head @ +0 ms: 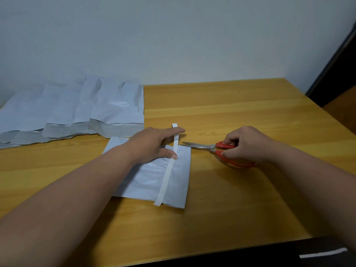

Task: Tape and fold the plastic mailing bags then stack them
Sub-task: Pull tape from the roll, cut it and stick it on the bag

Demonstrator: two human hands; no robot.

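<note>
Folded white mailing bag (171,182) lies flat, mid-worktop. White tape strip (167,176) runs lengthwise across it, far end lifted clear. Unfolded, creased mailing bags (77,106) overlap at far left, grey flaps nearest.

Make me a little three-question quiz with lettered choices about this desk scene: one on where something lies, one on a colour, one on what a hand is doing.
1. Where do the unfolded mailing bags lie?
A. at the far left of the table, against the wall
B. at the near right corner
C. under the scissors

2. What colour are the scissors' handles?
A. blue
B. black
C. red

3. What is the left hand doing?
A. gripping the scissors
B. pressing the white tape strip on the folded bag
C. hanging off the table

Answers: 1 A, they overlap one another at the far left edge. 2 C, red loops show around the right hand's fingers. 3 B, its thumb lies on the strip while the loose end passes over its index finger.
</note>
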